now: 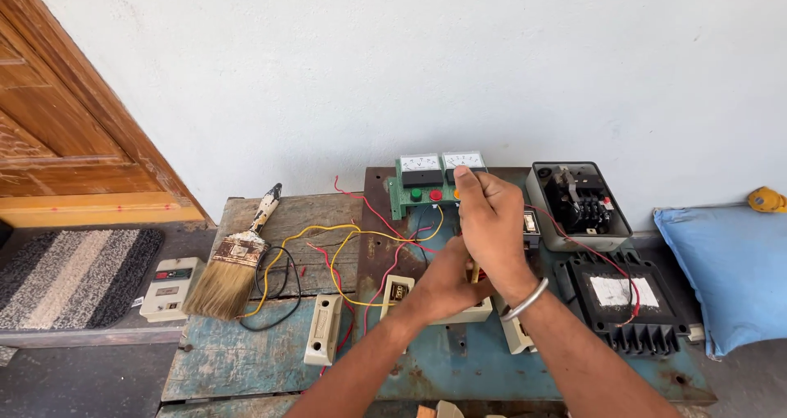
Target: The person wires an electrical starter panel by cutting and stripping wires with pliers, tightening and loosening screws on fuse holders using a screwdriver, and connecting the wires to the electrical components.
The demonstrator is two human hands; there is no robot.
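Head view, looking down at a worn bench (238,361) with chipped blue paint. Left hand (447,287) rests on a cream switch box (410,291) lying near centre on the bench; fingers curled over its top, seemingly pinching a thin yellowish stick-like item, kind unreadable. Whether that grip is fully closed cannot be told: the right wrist crosses in front of it. The box is rectangular, pale, with a small dark window on its left end; most of its face is hidden under the hand. Right hand (492,221) sits just beyond and above the left, fingers bunched together, fingertips touching the green meter panel (426,184); nothing seen clamped in it. A metal bangle (526,299) circles the right wrist. The panel stands upright at the far edge of the bench: two white dial meters on top, green and red push buttons beneath, right part covered by the hand. Red and yellow wires (361,242) run from the panel toward the box. Left: a second cream switch (323,329) and a paintbrush (234,270). Right: an open grey contactor box (578,205) and its black cover (625,303). Far right, a blue cushion (725,262), cut off.
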